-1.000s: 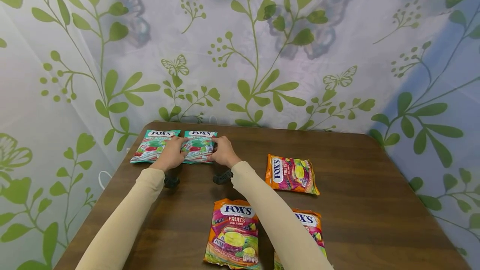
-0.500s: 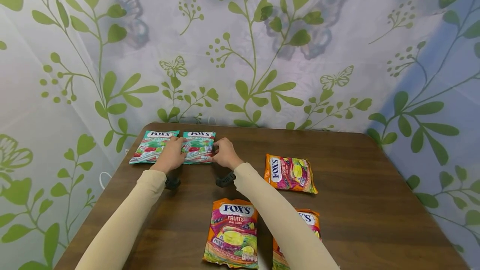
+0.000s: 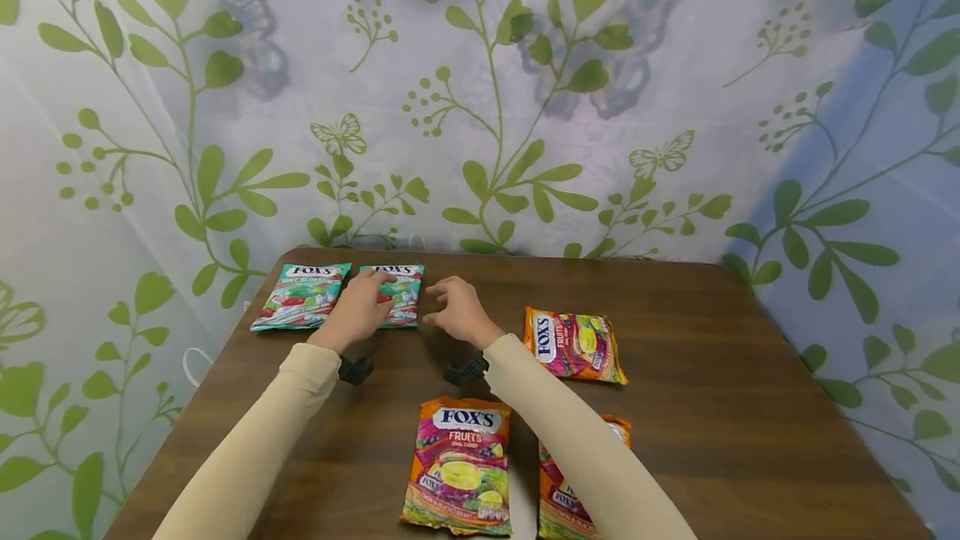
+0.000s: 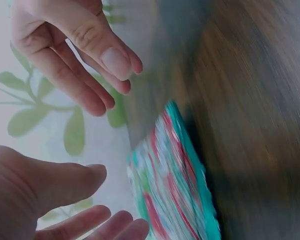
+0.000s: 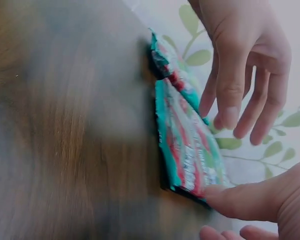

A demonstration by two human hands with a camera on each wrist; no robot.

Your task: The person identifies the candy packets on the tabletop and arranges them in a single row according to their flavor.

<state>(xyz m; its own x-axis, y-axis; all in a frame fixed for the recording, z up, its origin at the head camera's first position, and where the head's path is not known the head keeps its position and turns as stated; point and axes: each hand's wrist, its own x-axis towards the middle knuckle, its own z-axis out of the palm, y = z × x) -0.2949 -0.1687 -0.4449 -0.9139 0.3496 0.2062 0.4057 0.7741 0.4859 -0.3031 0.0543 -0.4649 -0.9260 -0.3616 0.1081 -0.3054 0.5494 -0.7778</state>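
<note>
Two teal FOX'S Mint Blossom candy bags lie side by side at the table's far left: the left bag [image 3: 296, 300] and the right bag [image 3: 405, 298]. My left hand [image 3: 356, 313] hovers over the right bag's left side, fingers loosely bent and gripping nothing. Just right of that bag is my right hand [image 3: 461, 312], apart from it in the head view, thumb and fingers spread with nothing between them. The left wrist view shows one teal bag [image 4: 170, 190] flat on the wood below both hands. In the right wrist view, the near teal bag [image 5: 190, 145] sits beside the right thumb.
Three orange FOX'S Fruits candy bags lie on the brown table [image 3: 705, 440]: one sideways bag [image 3: 577, 346] right of centre, one front bag [image 3: 459, 469], and another bag [image 3: 558, 502] partly under the right sleeve. A leaf-patterned curtain [image 3: 495, 90] hangs behind the table.
My right hand has let go of the right teal bag's edge and drawn away to the right. My left hand has lifted slightly and loosened. The bags stay put; the head view has shifted slightly.
</note>
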